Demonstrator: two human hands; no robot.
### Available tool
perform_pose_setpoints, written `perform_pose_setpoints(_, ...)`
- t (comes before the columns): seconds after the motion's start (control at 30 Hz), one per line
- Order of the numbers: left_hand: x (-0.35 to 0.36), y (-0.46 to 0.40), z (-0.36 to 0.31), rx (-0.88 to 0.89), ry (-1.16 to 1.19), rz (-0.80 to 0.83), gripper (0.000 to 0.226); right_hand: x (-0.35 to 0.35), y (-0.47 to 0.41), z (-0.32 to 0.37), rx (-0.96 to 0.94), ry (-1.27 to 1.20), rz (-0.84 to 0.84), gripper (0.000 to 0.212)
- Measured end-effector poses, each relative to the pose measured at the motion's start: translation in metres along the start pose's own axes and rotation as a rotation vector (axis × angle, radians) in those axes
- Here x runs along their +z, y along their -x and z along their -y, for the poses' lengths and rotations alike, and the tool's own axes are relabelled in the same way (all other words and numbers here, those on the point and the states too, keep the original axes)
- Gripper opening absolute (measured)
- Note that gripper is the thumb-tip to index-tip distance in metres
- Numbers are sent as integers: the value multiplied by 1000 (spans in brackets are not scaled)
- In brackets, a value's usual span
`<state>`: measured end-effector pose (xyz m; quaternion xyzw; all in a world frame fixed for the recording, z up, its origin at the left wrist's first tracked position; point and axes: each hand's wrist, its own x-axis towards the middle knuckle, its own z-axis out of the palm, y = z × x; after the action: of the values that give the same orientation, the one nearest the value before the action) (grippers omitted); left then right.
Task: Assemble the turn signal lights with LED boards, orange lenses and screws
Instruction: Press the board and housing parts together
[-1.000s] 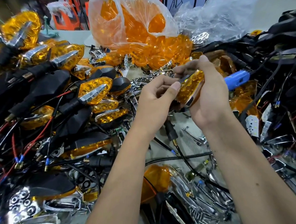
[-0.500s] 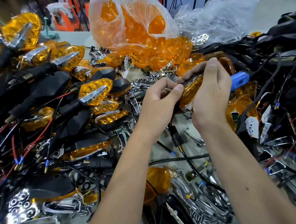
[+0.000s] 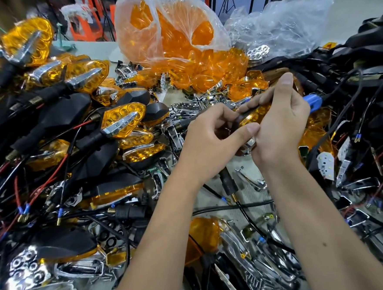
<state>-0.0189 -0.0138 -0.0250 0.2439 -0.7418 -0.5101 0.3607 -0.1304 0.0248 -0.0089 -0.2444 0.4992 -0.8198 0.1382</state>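
Both hands hold one turn signal light [image 3: 252, 117] above the middle of the table; its orange lens shows between them and its black stem and wire [image 3: 228, 186] hang down. My right hand [image 3: 280, 126] wraps around the far side, fingers curled over the top. My left hand [image 3: 211, 141] grips the near side, its thumb pressing on the lens edge. A blue screwdriver handle [image 3: 312, 101] lies just behind my right hand. Loose screws [image 3: 273, 288] lie at the bottom right. White LED boards [image 3: 326, 164] sit at the right.
Finished lights with chrome trims [image 3: 119, 121] pile up at the left among black housings and wires. A plastic bag of orange lenses [image 3: 171, 37] stands at the back, a clear bag of chrome parts [image 3: 280, 31] beside it. Black wired housings [image 3: 372, 67] heap up at the right.
My right hand has turned the light more upright and closed further around it. My left thumb has slid onto the lens edge. The view has shifted slightly.
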Motion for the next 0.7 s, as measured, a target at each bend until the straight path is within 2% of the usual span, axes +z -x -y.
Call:
perform_pose_setpoints(0.17, 3, 1, -1, 49, 18, -80, 28, 0, 0, 1, 25, -31, -22, 42)
perform_pose_setpoints(0.27, 4, 2, -3, 64, 28, -90, 23, 0, -1, -2, 54, 59, -65, 52)
perform_pose_setpoints(0.33, 2, 2, -3, 59, 37, -72, 23, 1, 0, -1, 104, 31, -89, 59)
perform_pose_setpoints(0.4, -1, 2, -3, 46, 56, -16, 28, 0, 0, 1, 174, 27, -151, 60)
perform_pose_setpoints(0.47, -5, 1, -2, 42, 84, 62, 39, -3, -2, 2, 310, 31, -215, 45)
perform_pose_setpoints(0.53, -8, 0, -1, 56, 72, 110, 53, -6, -5, 4, 453, -7, -242, 48)
perform_pose_setpoints(0.7, -4, -2, 6, 47, 60, 26, 62, -6, -6, 6, 539, -45, -234, 52)
